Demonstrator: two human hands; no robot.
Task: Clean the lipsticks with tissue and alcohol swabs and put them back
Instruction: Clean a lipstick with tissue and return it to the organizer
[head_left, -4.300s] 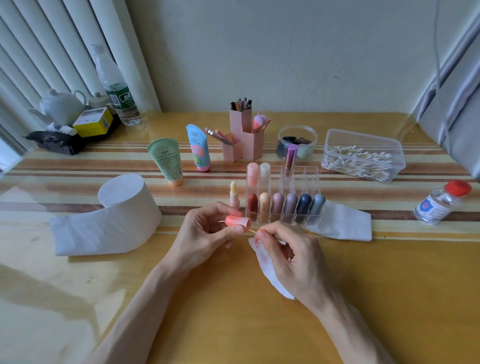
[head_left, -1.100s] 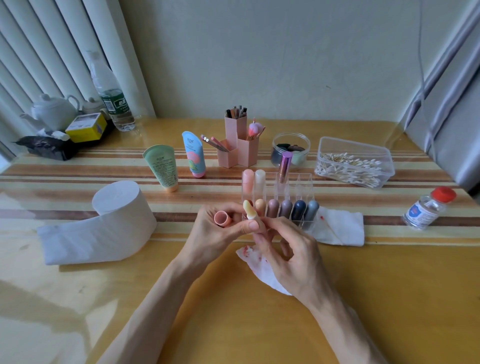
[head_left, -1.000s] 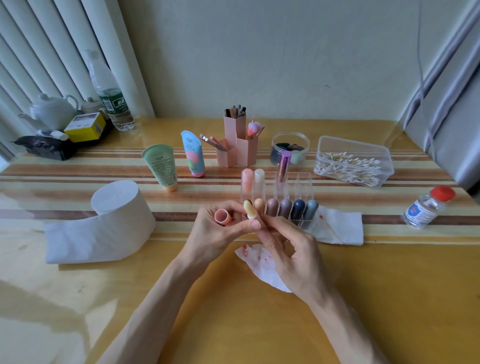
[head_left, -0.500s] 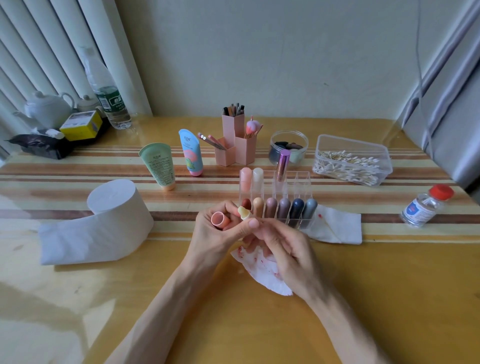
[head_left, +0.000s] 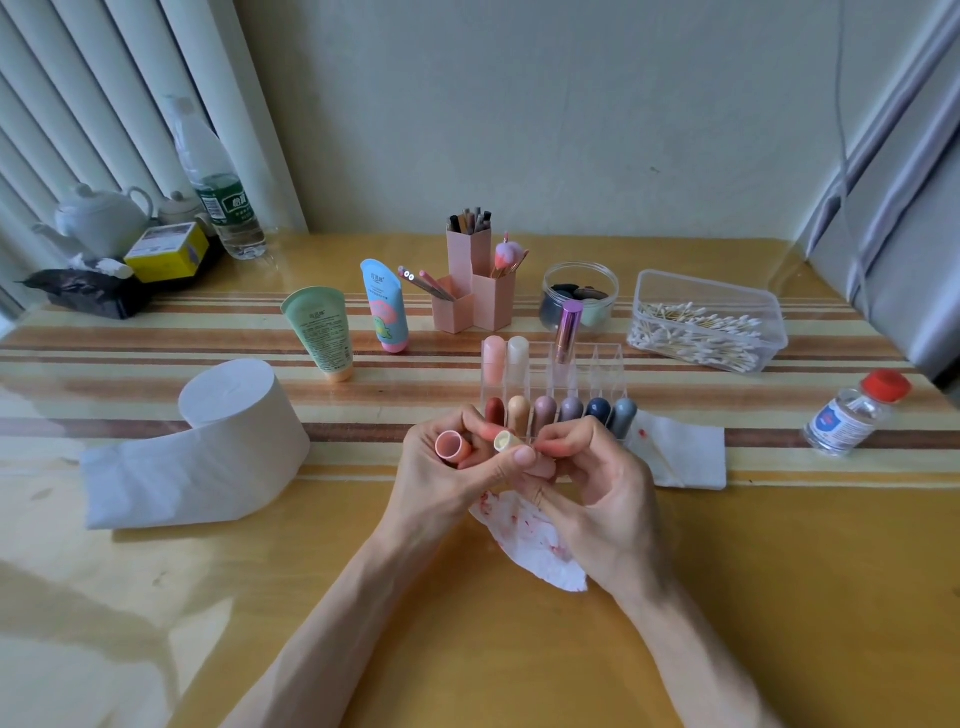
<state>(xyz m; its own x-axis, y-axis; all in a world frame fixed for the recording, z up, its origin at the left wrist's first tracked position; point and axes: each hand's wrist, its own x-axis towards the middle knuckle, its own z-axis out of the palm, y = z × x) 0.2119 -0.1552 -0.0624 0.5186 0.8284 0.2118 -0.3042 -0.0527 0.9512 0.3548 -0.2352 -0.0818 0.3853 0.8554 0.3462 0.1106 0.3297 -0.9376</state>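
Bench (head_left: 779, 597): glossy honey-yellow, with brown, cream and tan stripes across the far half. Tissue roll (head_left: 228, 441): white. Crumpled tissue (head_left: 524, 540): white, red smears. Flat tissue (head_left: 685, 457): white, one red spot. Open cap (head_left: 449, 446): salmon pink. Lipstick (head_left: 506, 441) beside it: cream. Organizer (head_left: 597, 364): clear. Front-row lipsticks (head_left: 544, 410), left to right: dark red, tan, mauve, grey-purple, navy, slate. Back-row lipsticks (head_left: 518, 353): pink, white, metallic purple. Green tube (head_left: 319, 332): orange cap. Blue tube (head_left: 384, 306): pink cap. Pen holders (head_left: 472, 296): pink. Swab box (head_left: 769, 332): clear; swabs (head_left: 691, 338) white-tipped. Alcohol bottle (head_left: 852, 418): clear, red cap, blue-white label.
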